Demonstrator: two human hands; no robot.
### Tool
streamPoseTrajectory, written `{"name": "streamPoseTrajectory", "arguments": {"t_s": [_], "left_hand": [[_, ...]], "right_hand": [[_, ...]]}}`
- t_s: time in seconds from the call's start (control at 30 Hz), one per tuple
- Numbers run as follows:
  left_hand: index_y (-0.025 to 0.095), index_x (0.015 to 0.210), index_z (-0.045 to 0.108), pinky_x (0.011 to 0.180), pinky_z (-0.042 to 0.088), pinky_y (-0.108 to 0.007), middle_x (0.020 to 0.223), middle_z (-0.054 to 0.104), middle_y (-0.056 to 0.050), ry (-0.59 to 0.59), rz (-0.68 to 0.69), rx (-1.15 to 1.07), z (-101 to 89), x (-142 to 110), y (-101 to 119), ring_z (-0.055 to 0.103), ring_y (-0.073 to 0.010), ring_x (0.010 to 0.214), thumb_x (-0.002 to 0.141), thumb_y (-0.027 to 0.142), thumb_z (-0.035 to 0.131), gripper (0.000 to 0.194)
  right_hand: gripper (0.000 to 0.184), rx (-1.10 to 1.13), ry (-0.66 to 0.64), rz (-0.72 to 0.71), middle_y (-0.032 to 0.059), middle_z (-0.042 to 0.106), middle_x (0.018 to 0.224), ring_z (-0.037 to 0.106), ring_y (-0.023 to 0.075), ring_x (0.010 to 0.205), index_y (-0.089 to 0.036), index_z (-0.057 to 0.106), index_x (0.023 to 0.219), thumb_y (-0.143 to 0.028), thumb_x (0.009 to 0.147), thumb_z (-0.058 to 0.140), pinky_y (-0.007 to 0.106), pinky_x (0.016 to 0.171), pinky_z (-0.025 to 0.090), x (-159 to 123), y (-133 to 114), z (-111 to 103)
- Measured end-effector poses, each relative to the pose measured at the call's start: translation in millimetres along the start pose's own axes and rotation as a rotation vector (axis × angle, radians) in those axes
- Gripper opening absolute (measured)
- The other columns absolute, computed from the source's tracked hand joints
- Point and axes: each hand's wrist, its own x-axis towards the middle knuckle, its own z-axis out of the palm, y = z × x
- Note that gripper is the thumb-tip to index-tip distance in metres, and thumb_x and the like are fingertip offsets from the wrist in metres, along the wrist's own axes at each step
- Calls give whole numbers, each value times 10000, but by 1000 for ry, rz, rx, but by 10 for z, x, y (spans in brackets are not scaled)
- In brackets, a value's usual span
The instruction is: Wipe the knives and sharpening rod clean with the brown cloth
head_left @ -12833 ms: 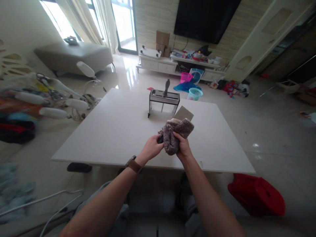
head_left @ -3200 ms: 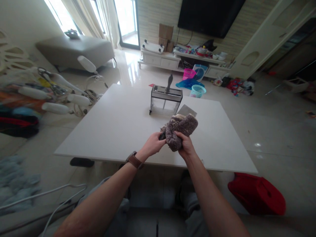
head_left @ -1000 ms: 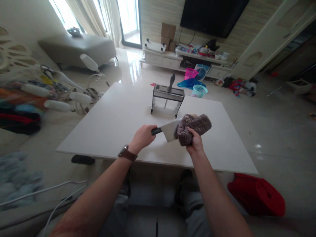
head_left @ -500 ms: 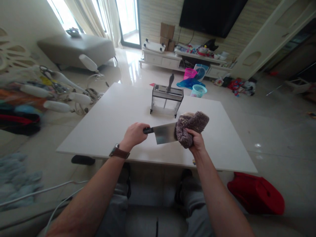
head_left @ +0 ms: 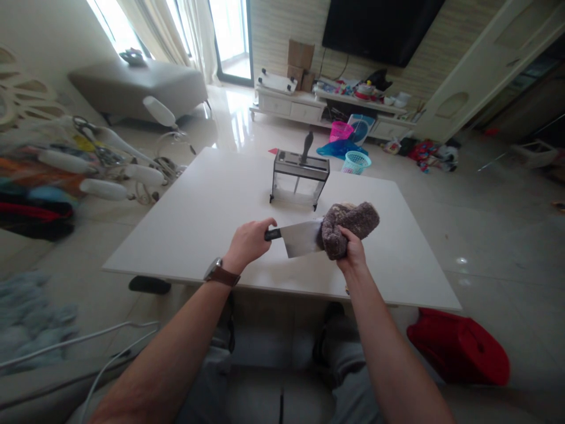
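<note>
My left hand (head_left: pixel 251 242) is closed round the black handle of a cleaver (head_left: pixel 301 239), whose broad steel blade points right above the table. A bunched, fluffy grey-brown cloth (head_left: pixel 348 227) wraps the far end of the blade and hides it. My right hand (head_left: pixel 354 250) grips the cloth from below, thumb on top. Behind the blade, a knife block (head_left: pixel 300 176) with clear sides and a grey top stands upright on the table. One dark-handled tool sticks up out of its top.
Both hands are over a white table (head_left: pixel 185 229). On the floor beyond are a turquoise basket (head_left: pixel 356 163) and a pink basket (head_left: pixel 341 131). A red object (head_left: pixel 459 347) lies by the right front corner. White lamp arms (head_left: pixel 145 175) reach toward the left edge.
Earlier the cloth covered most of the blade. Since then the hands have moved apart, baring the blade near the handle. Over the last half second, both hands shift slightly right in view.
</note>
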Motion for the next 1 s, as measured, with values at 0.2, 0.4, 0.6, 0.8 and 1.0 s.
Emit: {"name": "streamPoseTrajectory", "arguments": {"t_s": [0.2,0.4,0.6,0.8,1.0], "left_hand": [[271,912,663,688,404,-307,954,721,-22,88,42,-106,-15,-8,32,663,-216,848,821,185,607,138],[223,796,623,718,451,-288,955,647,-35,244,19,-243,37,22,46,622,-168,793,809,179,610,48],[183,809,646,579,512,-262,711,648,0,191,-172,-758,67,88,87,615,-141,623,758,334,760,196],[133,898,709,454,473,-204,585,626,4,-70,-69,-1113,69,44,272,582,-108,512,804,405,747,291],[141,762,650,419,424,-179,521,615,7,-228,-54,-1149,115,5,370,533,-79,424,881,455,677,337]], "right_hand": [[401,104,81,-102,25,809,953,768,179,822,-139,738,1030,-169,643,839,335,818,666,13,4,32],[234,233,138,24,-11,808,902,769,165,815,-222,748,1001,-283,775,749,315,782,659,-67,-182,71],[264,225,-21,27,7,815,1003,768,182,959,-230,760,1046,-323,800,743,332,865,644,-197,-251,134],[306,200,-185,47,9,810,1059,759,184,1014,-219,748,1092,-296,797,765,340,926,629,-314,-181,245],[359,159,-226,27,20,809,1075,756,207,1019,-200,739,1099,-268,753,807,387,987,614,-410,-83,292]]}}
